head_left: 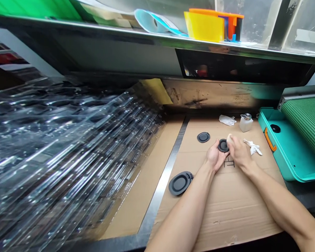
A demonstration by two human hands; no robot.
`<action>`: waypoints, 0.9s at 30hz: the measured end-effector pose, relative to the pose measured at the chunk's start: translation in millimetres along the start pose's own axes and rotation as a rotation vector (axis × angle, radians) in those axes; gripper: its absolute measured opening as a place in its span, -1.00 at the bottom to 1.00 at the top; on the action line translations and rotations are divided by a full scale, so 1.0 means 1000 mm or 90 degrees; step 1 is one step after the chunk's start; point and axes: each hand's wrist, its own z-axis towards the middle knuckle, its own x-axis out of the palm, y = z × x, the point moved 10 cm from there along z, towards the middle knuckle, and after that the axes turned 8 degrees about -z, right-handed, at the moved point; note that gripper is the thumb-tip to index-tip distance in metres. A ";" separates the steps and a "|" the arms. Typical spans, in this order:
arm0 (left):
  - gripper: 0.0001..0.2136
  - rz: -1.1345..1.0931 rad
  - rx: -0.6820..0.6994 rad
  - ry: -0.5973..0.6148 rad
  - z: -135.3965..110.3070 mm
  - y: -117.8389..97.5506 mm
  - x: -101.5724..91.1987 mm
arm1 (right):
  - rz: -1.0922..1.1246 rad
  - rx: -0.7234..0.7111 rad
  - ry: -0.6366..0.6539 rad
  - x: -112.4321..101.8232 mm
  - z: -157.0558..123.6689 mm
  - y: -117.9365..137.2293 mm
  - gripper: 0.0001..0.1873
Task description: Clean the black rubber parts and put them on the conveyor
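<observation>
— Where is the disc?
— Just right of the frame's centre. The small dark disc (pixel 223 145) sits in the left hand (pixel 214 157), whose fingers curl under its edge, above the cardboard (pixel 225 210).
— And the other hand?
— The right hand (pixel 240 152) pinches a pale wad (pixel 229 137) against the disc's upper rim.
— How would the disc handle?
— It looks light and rubbery, probably a little bendy and not fragile. The raised rim seems the best place to take hold.
— What lies around it?
— A second disc (pixel 203 137) lies just to the left and a larger disc (pixel 180 183) at lower left. A white rag (pixel 253 147) is on the right, with a small bottle (pixel 245 123) above it.
— Any containers?
— The teal tray (pixel 291 154) at the right edge holds one dark round piece (pixel 275 128). The clear trays (pixel 68 157) stacked on the left are blurred, so their contents cannot be told.
</observation>
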 end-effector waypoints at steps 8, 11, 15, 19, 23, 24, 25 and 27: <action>-0.71 0.019 0.134 -0.042 -0.008 -0.045 -0.001 | 0.003 0.018 -0.056 -0.024 0.002 -0.020 -0.62; -0.55 0.032 0.039 -0.045 -0.014 -0.037 0.002 | -0.172 0.068 -0.083 -0.042 0.003 -0.037 -0.60; -0.50 0.020 -0.054 -0.060 -0.021 -0.027 0.002 | -0.277 0.146 0.073 -0.030 0.008 -0.074 -0.69; -0.66 -0.009 -0.111 -0.072 -0.023 -0.020 0.001 | -0.232 0.134 0.120 -0.016 0.012 -0.082 -0.66; -0.72 -0.031 -0.181 -0.078 -0.028 -0.008 0.002 | -0.145 0.128 0.039 -0.024 0.015 -0.075 -0.69; -0.71 -0.034 -0.193 -0.077 -0.029 -0.006 0.003 | -0.107 0.118 0.009 -0.029 0.016 -0.071 -0.70; -0.71 -0.036 -0.203 -0.072 -0.030 -0.004 0.004 | -0.064 0.100 -0.018 -0.034 0.016 -0.065 -0.70; -0.69 -0.035 -0.213 -0.057 -0.032 -0.002 0.008 | 0.031 0.044 -0.051 -0.044 0.016 -0.048 -0.71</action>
